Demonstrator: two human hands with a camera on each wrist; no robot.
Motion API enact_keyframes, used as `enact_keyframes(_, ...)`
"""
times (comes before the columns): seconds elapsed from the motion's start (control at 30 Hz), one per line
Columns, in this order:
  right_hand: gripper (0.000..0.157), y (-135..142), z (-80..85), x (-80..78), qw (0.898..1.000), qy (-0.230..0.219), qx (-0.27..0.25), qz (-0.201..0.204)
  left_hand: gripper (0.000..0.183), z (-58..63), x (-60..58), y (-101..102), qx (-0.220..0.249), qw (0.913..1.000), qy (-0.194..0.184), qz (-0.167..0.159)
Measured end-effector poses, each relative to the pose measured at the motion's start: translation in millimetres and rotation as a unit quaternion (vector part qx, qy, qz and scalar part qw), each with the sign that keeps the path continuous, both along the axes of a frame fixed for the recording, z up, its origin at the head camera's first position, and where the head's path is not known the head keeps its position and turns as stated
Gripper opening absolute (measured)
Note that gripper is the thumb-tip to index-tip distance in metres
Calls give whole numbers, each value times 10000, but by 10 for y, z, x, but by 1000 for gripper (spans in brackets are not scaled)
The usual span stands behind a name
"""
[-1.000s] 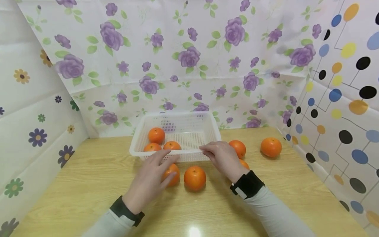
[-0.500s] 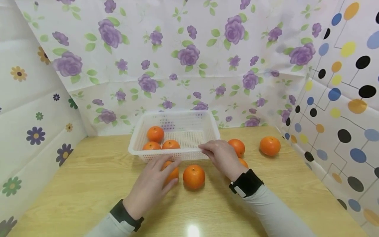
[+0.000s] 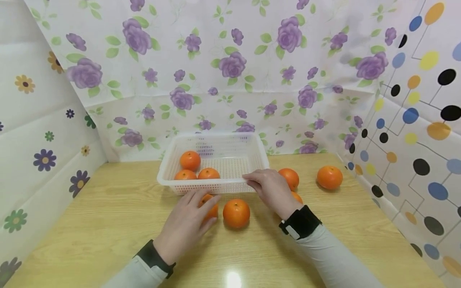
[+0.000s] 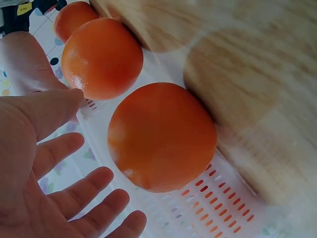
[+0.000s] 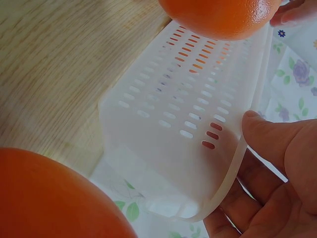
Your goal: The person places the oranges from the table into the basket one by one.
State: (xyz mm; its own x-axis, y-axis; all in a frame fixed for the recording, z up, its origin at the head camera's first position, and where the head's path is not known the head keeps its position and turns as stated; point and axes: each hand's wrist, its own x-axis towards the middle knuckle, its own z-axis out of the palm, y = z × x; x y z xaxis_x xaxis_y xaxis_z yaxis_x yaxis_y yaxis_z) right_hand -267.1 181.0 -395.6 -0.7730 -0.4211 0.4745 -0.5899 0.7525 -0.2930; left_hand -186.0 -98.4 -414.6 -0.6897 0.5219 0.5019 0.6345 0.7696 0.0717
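Observation:
In the head view, my left hand (image 3: pixel 183 226) reaches over an orange (image 3: pixel 210 209) in front of the white plastic basket (image 3: pixel 230 186). The left wrist view shows its fingers spread beside that orange (image 4: pixel 162 138), with a gap between them. My right hand (image 3: pixel 273 191) pinches the basket's front rim near the right corner. In the right wrist view, its thumb (image 5: pixel 267 131) lies on the outside of the rim and the fingers sit inside. Another orange (image 3: pixel 236 213) stands on the table between the hands. Inside the basket's left end lie several oranges (image 3: pixel 190 161).
To the right of the basket, one orange (image 3: pixel 289 179) stands behind another (image 3: pixel 297 197), which my right hand partly hides. Farther right sits a lone orange (image 3: pixel 329 177). A floral cloth (image 3: pixel 216 80) hangs behind the wooden table (image 3: pixel 119 216), with patterned cloths at both sides.
My left hand has come down and back from the basket's front rim to the orange before it. The right hand keeps its hold on the rim, and the basket stays in place.

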Motion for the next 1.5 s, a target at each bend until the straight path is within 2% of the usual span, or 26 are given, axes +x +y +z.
enact_keyframes(0.83, 26, 15, -7, 6, 10000, 14, 17, 6, 66, -135, -78, -37, 45, 10000, -14, -25)
enact_keyframes(1.5, 26, 2, 10, 8, 9998, -172, 47, -101, 67, -175, -91, -57, 94, 9990, -400, 158)
